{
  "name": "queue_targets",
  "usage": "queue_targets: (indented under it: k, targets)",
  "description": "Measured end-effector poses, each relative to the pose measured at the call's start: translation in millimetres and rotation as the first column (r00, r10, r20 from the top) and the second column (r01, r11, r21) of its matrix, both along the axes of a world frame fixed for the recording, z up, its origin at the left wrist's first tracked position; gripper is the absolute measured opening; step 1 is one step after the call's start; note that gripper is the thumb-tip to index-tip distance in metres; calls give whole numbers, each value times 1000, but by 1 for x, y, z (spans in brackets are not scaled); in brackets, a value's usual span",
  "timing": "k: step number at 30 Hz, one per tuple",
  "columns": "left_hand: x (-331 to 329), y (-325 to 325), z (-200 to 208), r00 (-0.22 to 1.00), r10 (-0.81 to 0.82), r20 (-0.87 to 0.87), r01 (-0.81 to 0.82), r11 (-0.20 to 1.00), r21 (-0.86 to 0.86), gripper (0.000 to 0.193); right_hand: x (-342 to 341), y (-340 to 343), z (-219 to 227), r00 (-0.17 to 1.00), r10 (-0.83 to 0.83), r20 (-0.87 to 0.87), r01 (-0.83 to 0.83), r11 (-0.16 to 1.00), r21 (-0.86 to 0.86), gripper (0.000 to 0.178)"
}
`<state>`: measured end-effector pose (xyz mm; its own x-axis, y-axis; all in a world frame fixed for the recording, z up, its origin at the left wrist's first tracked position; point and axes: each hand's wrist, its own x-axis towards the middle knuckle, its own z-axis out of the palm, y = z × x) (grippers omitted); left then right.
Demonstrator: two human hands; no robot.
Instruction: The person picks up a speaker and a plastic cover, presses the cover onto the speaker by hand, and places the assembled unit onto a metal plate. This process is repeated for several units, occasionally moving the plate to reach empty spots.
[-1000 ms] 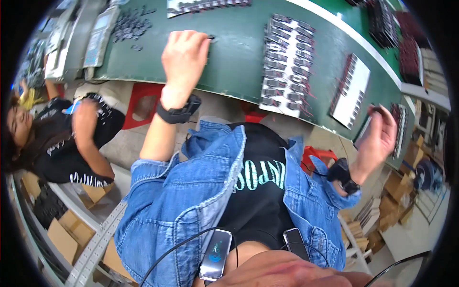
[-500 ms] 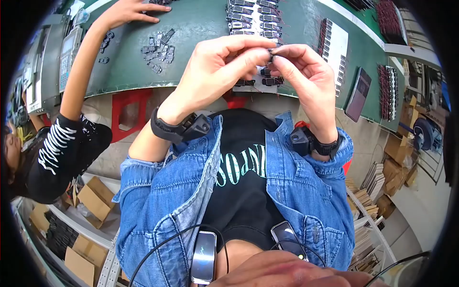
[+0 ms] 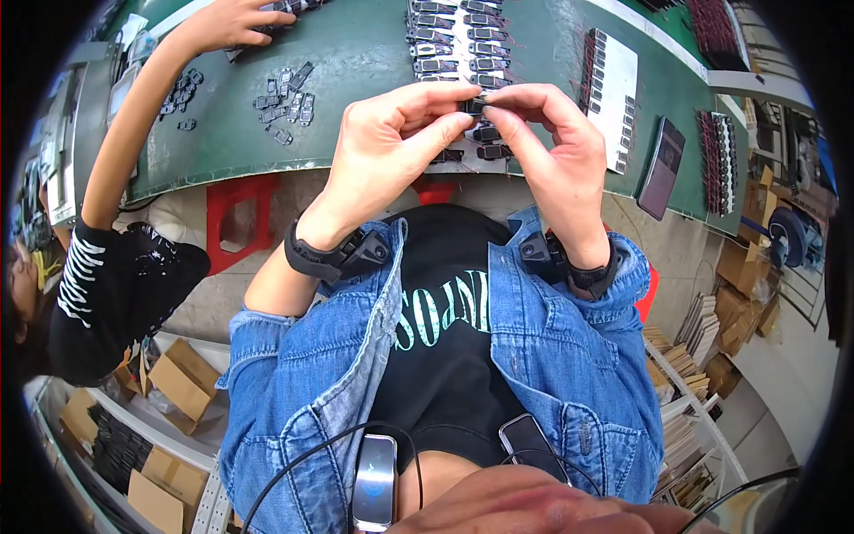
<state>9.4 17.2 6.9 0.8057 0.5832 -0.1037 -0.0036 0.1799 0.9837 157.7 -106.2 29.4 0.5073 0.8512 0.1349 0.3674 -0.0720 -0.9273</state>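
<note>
Above the near edge of the green table, my left hand [image 3: 384,138] and my right hand [image 3: 559,142] meet fingertip to fingertip. Both are closed in a pinch on one small black rectangular part [image 3: 476,106], whose ends are covered by the fingers. Just beyond and beneath them runs a white strip [image 3: 455,62] with two columns of similar black parts, thin dark red wires sticking out at the sides. A loose pile of small black parts [image 3: 286,102] lies on the tabletop to the left of my left hand.
A co-worker's hand [image 3: 222,25] reaches over the table at the far left, near more black parts [image 3: 182,89]. Right of my hands lie a white board with small parts [image 3: 614,98], a dark phone [image 3: 661,169] and a wired row of parts [image 3: 719,160]. A red stool [image 3: 238,218] stands below.
My hands have shifted a little to the left, and the black part between my fingertips shows more. The co-worker's arm has moved left.
</note>
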Motion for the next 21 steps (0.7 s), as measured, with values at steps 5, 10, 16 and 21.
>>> queue_targets:
  k: [5,10,16,21]
  targets:
    - [-1,1,0,999,-32,-9,32,996,84,27,11,1,-4,969,49,-242,-63,997,-54,15]
    - [-1,0,8,998,-63,-24,66,989,131,25,28,0,1,841,160,-517,-215,976,-47,14]
    - [-3,-2,7,998,-57,0,57,994,98,25,22,-2,-8,705,140,-695,-223,974,-29,14]
    - [-6,-2,6,997,-81,-1,81,992,99,25,23,-3,-8,642,150,-752,-256,966,-26,14]
